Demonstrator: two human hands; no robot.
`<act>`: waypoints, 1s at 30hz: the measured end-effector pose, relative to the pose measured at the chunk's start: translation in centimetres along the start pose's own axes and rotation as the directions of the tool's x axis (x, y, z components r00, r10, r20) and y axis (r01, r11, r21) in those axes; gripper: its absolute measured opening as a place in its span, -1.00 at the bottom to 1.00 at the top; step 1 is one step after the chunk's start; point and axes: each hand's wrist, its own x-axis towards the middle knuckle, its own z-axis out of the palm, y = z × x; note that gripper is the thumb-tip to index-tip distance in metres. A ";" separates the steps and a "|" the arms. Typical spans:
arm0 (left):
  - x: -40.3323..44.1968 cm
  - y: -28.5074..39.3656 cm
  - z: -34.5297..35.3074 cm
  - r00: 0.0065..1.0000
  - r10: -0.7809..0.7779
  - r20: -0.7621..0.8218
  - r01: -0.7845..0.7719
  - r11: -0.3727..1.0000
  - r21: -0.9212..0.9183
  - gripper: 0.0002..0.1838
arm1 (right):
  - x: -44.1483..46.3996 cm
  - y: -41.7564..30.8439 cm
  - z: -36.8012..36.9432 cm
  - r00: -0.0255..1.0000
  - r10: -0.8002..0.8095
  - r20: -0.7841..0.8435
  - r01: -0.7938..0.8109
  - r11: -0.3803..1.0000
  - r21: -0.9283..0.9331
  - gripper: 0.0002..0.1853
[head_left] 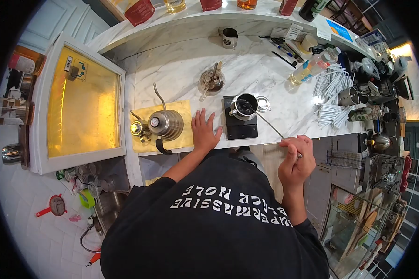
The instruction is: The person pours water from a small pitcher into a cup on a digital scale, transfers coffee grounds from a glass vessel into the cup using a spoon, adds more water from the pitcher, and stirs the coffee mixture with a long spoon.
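Note:
My right hand (pixel 295 160) is closed around a long thin bar spoon (pixel 269 124). The spoon's far end dips into dark contents inside a metal cup (pixel 238 114), so its tip is hidden. That cup stands on a black scale (pixel 241 132) near the counter's front edge. A small round metal piece (pixel 263 103) lies just right of the cup. My left hand (pixel 205 132) rests flat on the counter, fingers spread, holding nothing. It lies between the scale and a gooseneck kettle (pixel 166 125), which sits on a yellow cloth (pixel 181 109).
Behind the cup is a glass vessel (pixel 212 81) with brown contents. A dark-mouthed pitcher (pixel 229 38) stands at the back. To the right are a clear bottle (pixel 314 65) and many wrapped straws (pixel 333 83). A white-framed yellow-lit door (pixel 86 104) borders the left side.

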 end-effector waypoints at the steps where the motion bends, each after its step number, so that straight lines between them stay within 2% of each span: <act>1: 0.0 -0.1 -0.1 1.000 0.001 0.001 -0.001 1.000 -0.001 -0.29 | 0.0 0.1 0.3 1.000 -0.001 0.000 0.001 1.000 0.014 -0.88; 4: 0.0 -0.1 -0.2 1.000 -0.005 0.011 0.005 1.000 0.001 -0.30 | 0.0 0.6 0.2 0.998 0.034 -0.052 -0.036 0.999 -0.034 -0.89; 10: -0.1 -0.1 -0.1 1.000 0.008 -0.015 -0.009 1.000 -0.017 -0.31 | 0.1 -0.5 0.6 1.000 -0.008 -0.011 0.008 1.000 0.009 -0.88; 13: 0.0 -0.1 -0.2 1.000 0.003 -0.014 -0.003 1.000 -0.010 -0.31 | 0.2 0.2 0.7 0.996 0.045 -0.074 -0.047 0.998 -0.035 -0.89; 19: -0.1 -0.2 -0.1 1.000 0.007 -0.013 -0.008 1.000 -0.023 -0.31 | 0.2 -0.6 0.6 0.999 -0.028 -0.016 0.028 1.000 0.014 -0.89; 23: -0.1 -0.3 -0.1 1.000 0.008 -0.011 -0.008 1.000 -0.011 -0.31 | 0.4 0.4 0.5 0.997 0.031 -0.076 -0.036 0.997 -0.066 -0.87; 24: 0.0 -0.3 -0.1 1.000 0.005 -0.010 -0.005 1.000 -0.012 -0.31 | 0.4 0.1 -0.1 0.998 0.043 -0.050 -0.046 0.996 -0.077 -0.88; 27: -0.1 -0.2 0.0 1.000 0.006 -0.010 -0.006 1.000 -0.012 -0.31 | 0.5 -0.7 0.2 0.999 -0.034 -0.022 0.034 0.999 -0.002 -0.87; 30: -0.1 -0.3 0.2 1.000 0.008 -0.011 -0.008 1.000 -0.013 -0.31 | 0.7 -0.2 1.0 0.999 -0.001 -0.041 0.000 1.000 -0.013 -0.86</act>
